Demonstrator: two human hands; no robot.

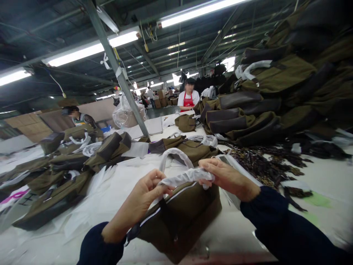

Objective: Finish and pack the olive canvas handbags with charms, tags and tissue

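An olive-green bag (190, 217) with a silver zipper stands at the table's front edge. Its near handle (186, 177) is wrapped in white paper and stretches between my two hands. My left hand (146, 191) pinches the handle's left end. At the other end, the fingers of my right hand (224, 176) are closed round the wrapping. The far handle (175, 152), also wrapped in white, arches up behind and is touched by neither hand.
Olive bags lie in a heap on the left (63, 187) and a tall pile on the right (242, 114). Dark straps (264, 165) and white sheets (118, 195) cover parts of the table (331, 184). A person in a red apron (188, 100) is across it; another is at the left.
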